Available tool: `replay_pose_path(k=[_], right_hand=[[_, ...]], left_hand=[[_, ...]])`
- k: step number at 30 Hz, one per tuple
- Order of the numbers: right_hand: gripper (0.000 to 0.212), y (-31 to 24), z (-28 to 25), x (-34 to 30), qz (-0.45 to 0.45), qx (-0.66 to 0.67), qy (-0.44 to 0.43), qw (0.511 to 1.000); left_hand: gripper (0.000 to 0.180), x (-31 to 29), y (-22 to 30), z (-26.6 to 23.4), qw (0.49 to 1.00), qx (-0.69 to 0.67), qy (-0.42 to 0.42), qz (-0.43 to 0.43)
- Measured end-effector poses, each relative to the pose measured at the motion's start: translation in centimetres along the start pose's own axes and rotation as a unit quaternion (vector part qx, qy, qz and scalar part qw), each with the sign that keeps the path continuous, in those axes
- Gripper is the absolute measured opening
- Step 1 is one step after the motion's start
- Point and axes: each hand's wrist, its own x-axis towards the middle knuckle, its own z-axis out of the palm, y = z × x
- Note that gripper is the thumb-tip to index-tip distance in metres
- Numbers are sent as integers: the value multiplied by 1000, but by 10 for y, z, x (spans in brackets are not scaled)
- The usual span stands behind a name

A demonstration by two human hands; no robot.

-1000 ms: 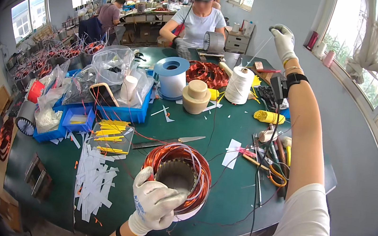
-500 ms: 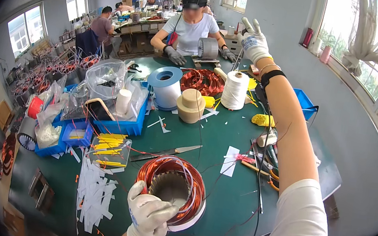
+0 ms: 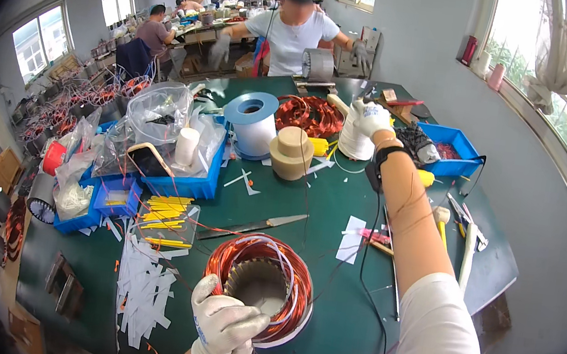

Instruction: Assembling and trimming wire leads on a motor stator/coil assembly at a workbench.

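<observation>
Desk: smooth dark green top [image 3: 337, 202] in a grey-walled room with windows.
Left arm: bent in from the lower edge, wrist banded, palm turned inward.
Left grip [image 3: 224, 330]: white knit glove, thumb and curled fingers grasping the near-left rim of the wound ring.
Wound ring [image 3: 301, 279]: on the desk's near side, glossy red-brown copper wire around a grey slotted bore, with pale tubing looped on top.
Printing: small blue marks on both gloves, too blurred to read.
Paper strips [image 3: 147, 288]: flat, white, heaped left of the ring.
Knife [image 3: 255, 226]: long, tapered, just beyond the ring.
Right arm: stretched far forward over the desk.
Right grip [image 3: 373, 119]: fingers bent down over the thread cone's top; cannot tell whether they clasp it.
Thread cone [image 3: 356, 145]: white, wound, upright.
Co-worker [image 3: 294, 42]: across the desk, arms spread.
</observation>
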Motion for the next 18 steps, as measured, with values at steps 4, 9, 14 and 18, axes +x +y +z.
replay_pose_path(k=[4, 9, 14, 18], right_hand=[[69, -8, -21, -8, 15, 35, -7, 999], [98, -8, -40, -32, 78, -8, -93, 993], [105, 27, 1, -45, 77, 206, -20, 975], [100, 11, -13, -79, 129, 257, 46, 957]], left_hand=[[22, -2, -2, -1, 1000, 10, 6, -8], [20, -4, 0, -1, 1000, 17, 10, -9], [19, -6, 0, 0, 1000, 9, 16, -1], [19, -5, -5, 2, 999, 3, 32, 18]])
